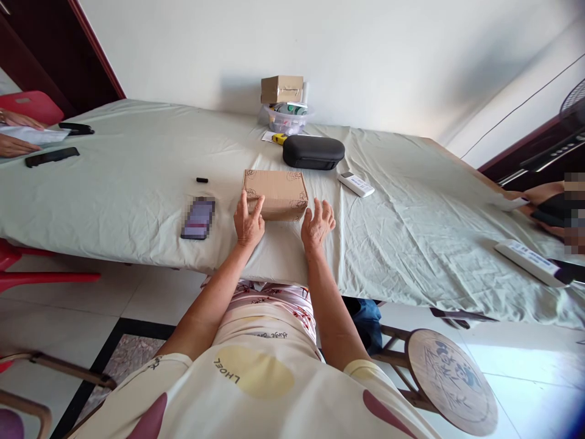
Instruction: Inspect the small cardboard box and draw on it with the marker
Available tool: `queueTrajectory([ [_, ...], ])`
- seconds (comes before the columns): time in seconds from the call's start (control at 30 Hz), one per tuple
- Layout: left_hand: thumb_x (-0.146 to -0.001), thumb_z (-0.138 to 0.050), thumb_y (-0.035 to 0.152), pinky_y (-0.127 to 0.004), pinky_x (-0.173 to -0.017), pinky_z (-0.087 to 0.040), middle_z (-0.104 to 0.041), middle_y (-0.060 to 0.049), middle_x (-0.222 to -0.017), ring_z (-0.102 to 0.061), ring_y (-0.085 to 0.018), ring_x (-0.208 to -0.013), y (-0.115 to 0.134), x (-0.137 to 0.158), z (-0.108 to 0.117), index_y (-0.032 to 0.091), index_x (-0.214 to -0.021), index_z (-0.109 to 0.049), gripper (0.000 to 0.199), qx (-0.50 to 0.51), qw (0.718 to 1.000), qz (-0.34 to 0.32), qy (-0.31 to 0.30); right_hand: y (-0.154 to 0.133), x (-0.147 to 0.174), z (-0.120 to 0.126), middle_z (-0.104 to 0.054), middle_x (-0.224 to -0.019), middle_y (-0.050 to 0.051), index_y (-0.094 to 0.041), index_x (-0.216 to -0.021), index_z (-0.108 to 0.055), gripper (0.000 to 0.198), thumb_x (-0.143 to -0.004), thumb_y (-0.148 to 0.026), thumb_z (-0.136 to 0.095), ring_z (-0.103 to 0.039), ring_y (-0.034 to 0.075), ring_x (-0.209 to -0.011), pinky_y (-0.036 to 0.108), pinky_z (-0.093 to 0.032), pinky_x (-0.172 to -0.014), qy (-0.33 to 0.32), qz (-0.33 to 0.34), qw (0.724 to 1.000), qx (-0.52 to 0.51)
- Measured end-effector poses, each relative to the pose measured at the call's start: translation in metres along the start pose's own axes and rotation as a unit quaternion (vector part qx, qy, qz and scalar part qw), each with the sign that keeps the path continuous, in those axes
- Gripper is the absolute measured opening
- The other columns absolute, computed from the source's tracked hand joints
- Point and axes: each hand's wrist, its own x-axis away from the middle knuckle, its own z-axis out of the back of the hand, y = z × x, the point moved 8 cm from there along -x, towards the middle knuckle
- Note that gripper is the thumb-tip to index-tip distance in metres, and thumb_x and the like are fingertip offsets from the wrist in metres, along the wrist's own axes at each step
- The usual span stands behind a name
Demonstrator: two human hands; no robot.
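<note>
A closed brown cardboard box (pixel 276 190) with dark printed patterns at its corners lies on the cloth-covered table (pixel 150 158) in front of me. My left hand (pixel 249 222) is at the box's near left corner, its fingers apart and reaching over the edge; the index finger lies along the left side. By the near right corner is my right hand (pixel 317 224), palm partly turned up, fingers spread and loosely curled with nothing in them. Whether its thumb touches the box I cannot tell. A phone (pixel 198 219) lies left of my left hand, with a small black object (pixel 202 180) beyond it.
Behind the box sit a black hard case (pixel 313 152), a yellow tool (pixel 279 139) and a plastic tub (pixel 287 121) with another box (pixel 282 89) above it. A white device (pixel 356 184) lies to the right. Other people's hands show at both table ends. A round stool (pixel 451 381) stands below right.
</note>
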Motion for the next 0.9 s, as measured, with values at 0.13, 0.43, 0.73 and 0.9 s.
queueTrajectory([
  [0.13,-0.092,-0.061,0.007,-0.057,-0.135,-0.034,-0.024,-0.011,-0.183,-0.026,-0.035,-0.170,-0.003,0.000,-0.003,0.028,-0.157,-0.059,0.068,0.015,1.000,-0.007,-0.003,0.036,-0.008,-0.002,-0.043,-0.172,0.019,-0.021,-0.153,-0.062,0.056,-0.098,-0.031,-0.055,-0.033,0.038,-0.161,0.062,-0.032,-0.124,-0.031,-0.110,0.993,0.024],
  [0.43,-0.092,-0.062,0.008,-0.057,-0.137,-0.032,-0.022,-0.010,-0.184,-0.024,-0.035,-0.171,-0.005,0.000,-0.006,0.028,-0.158,-0.058,0.069,0.016,1.000,-0.012,-0.003,0.052,-0.007,-0.015,-0.066,-0.144,0.020,-0.017,-0.126,-0.080,0.043,-0.092,-0.026,-0.054,-0.053,0.035,-0.135,0.057,-0.037,-0.116,-0.112,-0.124,0.985,0.035],
  [0.73,-0.093,-0.059,0.010,-0.048,-0.138,-0.031,-0.033,-0.015,-0.179,-0.030,-0.031,-0.169,-0.009,-0.002,-0.002,0.021,-0.157,-0.057,0.065,0.035,0.999,-0.023,0.020,0.046,-0.004,-0.013,-0.070,-0.128,0.016,-0.022,-0.120,-0.082,0.037,-0.093,-0.025,-0.058,-0.056,0.032,-0.123,0.053,-0.039,-0.112,-0.111,-0.130,0.985,0.030],
  [0.9,-0.104,-0.048,0.020,-0.043,-0.135,-0.036,-0.053,-0.017,-0.166,-0.042,-0.026,-0.162,-0.031,-0.010,0.002,0.017,-0.154,-0.057,0.051,0.068,0.995,0.010,0.066,0.040,-0.001,-0.010,-0.069,-0.128,0.015,-0.025,-0.122,-0.083,0.037,-0.097,-0.020,-0.056,-0.058,0.032,-0.123,0.053,-0.041,-0.111,-0.133,-0.130,0.981,0.043],
])
